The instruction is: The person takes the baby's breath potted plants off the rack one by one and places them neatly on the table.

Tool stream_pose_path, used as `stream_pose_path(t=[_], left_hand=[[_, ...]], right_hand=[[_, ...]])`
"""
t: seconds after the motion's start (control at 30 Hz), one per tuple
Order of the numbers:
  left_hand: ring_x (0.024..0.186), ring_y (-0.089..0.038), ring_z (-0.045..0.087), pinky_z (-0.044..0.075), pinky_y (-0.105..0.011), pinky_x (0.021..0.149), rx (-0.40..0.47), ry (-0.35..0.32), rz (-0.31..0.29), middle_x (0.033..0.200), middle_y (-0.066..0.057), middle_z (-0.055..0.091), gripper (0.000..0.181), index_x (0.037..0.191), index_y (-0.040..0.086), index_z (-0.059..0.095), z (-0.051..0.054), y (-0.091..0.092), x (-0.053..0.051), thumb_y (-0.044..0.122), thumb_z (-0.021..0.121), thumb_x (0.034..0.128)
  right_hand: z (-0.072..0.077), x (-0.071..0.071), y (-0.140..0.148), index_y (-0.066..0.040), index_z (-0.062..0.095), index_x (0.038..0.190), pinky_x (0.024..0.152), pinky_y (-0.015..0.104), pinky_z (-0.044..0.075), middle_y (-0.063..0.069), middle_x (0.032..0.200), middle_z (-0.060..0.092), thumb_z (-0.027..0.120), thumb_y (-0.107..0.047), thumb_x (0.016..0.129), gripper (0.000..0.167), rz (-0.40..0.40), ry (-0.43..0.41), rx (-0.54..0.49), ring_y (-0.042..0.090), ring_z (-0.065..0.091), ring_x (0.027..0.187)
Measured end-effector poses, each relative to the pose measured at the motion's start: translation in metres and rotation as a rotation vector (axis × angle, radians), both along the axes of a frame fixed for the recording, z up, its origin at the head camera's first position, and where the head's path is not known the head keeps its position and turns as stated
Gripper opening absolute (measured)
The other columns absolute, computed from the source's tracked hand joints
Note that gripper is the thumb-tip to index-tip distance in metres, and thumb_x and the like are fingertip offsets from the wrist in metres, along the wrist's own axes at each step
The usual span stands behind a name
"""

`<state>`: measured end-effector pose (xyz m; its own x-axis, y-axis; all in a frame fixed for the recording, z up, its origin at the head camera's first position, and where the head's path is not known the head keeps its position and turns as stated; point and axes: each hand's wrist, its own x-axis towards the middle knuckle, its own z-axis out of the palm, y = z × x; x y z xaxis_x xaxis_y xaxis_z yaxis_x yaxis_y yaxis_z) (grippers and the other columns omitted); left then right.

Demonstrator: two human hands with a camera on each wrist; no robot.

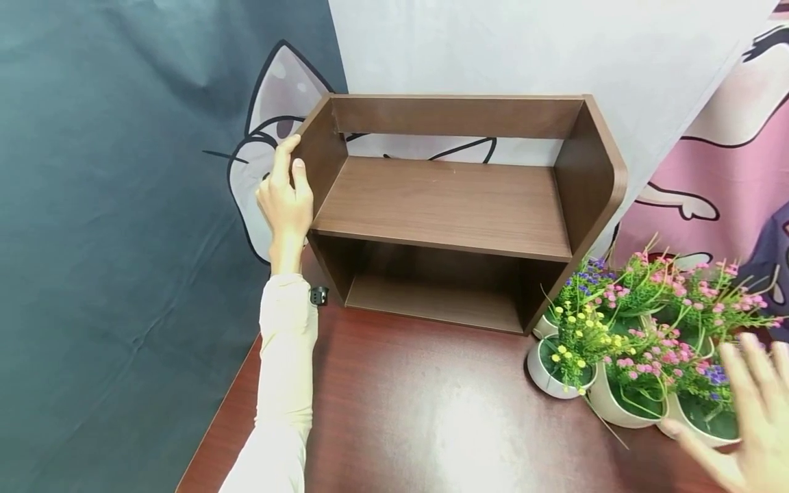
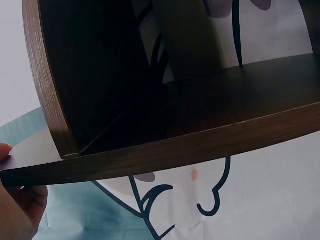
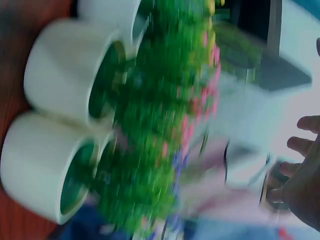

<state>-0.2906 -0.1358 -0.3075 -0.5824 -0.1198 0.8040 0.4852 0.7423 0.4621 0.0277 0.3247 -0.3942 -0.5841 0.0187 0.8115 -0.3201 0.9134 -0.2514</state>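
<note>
A brown wooden two-tier shelf (image 1: 440, 205) stands against the wall at the back of the table. My left hand (image 1: 286, 195) grips the front edge of its left side panel; in the left wrist view the thumb and fingers lie on opposite faces of the board (image 2: 165, 160). Off to the right, my right hand (image 1: 758, 418) holds nothing, its fingers spread beside a group of white flowerpots. The nearest is a pot of pink and violet flowers (image 1: 709, 411). In the blurred right wrist view the right hand (image 3: 305, 175) appears apart from the pots (image 3: 65, 70).
Several potted artificial plants crowd the shelf's right end, among them a pot of yellow flowers (image 1: 564, 370) near its front corner. A reddish-brown tabletop (image 1: 382, 383) lies in front. Printed cloth (image 1: 154, 171) hangs at the left, and pink cloth (image 1: 709, 178) at the right.
</note>
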Motion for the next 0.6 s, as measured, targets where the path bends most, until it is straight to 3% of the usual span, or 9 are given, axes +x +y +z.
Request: stream_pose_path(t=[0.03, 0.1, 0.17, 0.33, 0.47, 0.6], left_hand=[[0.057, -0.031, 0.047, 0.033, -0.040, 0.062, 0.003, -0.007, 0.000, 0.124, 0.006, 0.059, 0.038, 0.128, 0.019, 0.056, 0.000, 0.001, 0.000, 0.027, 0.040, 0.0957], [0.057, -0.032, 0.047, 0.033, -0.040, 0.061, 0.009, -0.011, 0.006, 0.125, 0.007, 0.059, 0.037, 0.128, 0.020, 0.056, 0.000, 0.001, -0.001, 0.027, 0.040, 0.0955], [0.056, -0.032, 0.046, 0.032, -0.040, 0.060, 0.016, -0.008, 0.013, 0.125, 0.008, 0.059, 0.037, 0.128, 0.021, 0.057, 0.000, 0.000, -0.002, 0.027, 0.040, 0.0952], [0.057, -0.031, 0.047, 0.032, -0.039, 0.059, -0.001, 0.011, 0.014, 0.125, 0.005, 0.059, 0.037, 0.127, 0.019, 0.057, -0.001, -0.003, -0.003, 0.028, 0.039, 0.0958], [0.058, -0.032, 0.048, 0.033, -0.040, 0.061, 0.004, -0.009, 0.015, 0.126, 0.007, 0.058, 0.037, 0.128, 0.019, 0.057, -0.003, -0.004, -0.003, 0.027, 0.040, 0.0956], [0.057, -0.031, 0.046, 0.033, -0.039, 0.061, 0.031, -0.018, 0.044, 0.123, 0.007, 0.060, 0.037, 0.127, 0.022, 0.057, -0.005, -0.003, -0.004, 0.026, 0.041, 0.0949]], right_hand=[[0.000, -0.004, -0.007, 0.003, 0.048, 0.130, 0.103, 0.057, 0.014, 0.026, 0.135, 0.042, 0.047, -0.075, 0.074, 0.097, 0.046, 0.017, 0.050, 0.045, 0.029, 0.129], [0.000, -0.010, -0.016, 0.000, 0.048, 0.132, 0.100, 0.063, 0.012, 0.024, 0.136, 0.042, 0.045, -0.078, 0.073, 0.098, 0.084, -0.030, 0.131, 0.047, 0.027, 0.129], [0.001, -0.013, -0.027, -0.002, 0.044, 0.136, 0.099, 0.065, 0.008, 0.022, 0.142, 0.036, 0.043, -0.079, 0.072, 0.100, 0.118, -0.152, 0.192, 0.045, 0.022, 0.132], [-0.003, -0.027, -0.052, -0.005, 0.041, 0.139, 0.101, 0.063, 0.003, 0.019, 0.146, 0.030, 0.047, -0.078, 0.072, 0.099, 0.234, -0.277, 0.270, 0.043, 0.018, 0.134], [-0.007, -0.032, -0.069, -0.009, 0.043, 0.139, 0.103, 0.060, 0.003, 0.015, 0.147, 0.031, 0.052, -0.074, 0.071, 0.094, 0.304, -0.309, 0.309, 0.041, 0.019, 0.135], [-0.009, -0.035, -0.077, -0.010, 0.045, 0.138, 0.103, 0.059, 0.003, 0.014, 0.147, 0.031, 0.053, -0.072, 0.072, 0.092, 0.326, -0.325, 0.303, 0.040, 0.020, 0.135]])
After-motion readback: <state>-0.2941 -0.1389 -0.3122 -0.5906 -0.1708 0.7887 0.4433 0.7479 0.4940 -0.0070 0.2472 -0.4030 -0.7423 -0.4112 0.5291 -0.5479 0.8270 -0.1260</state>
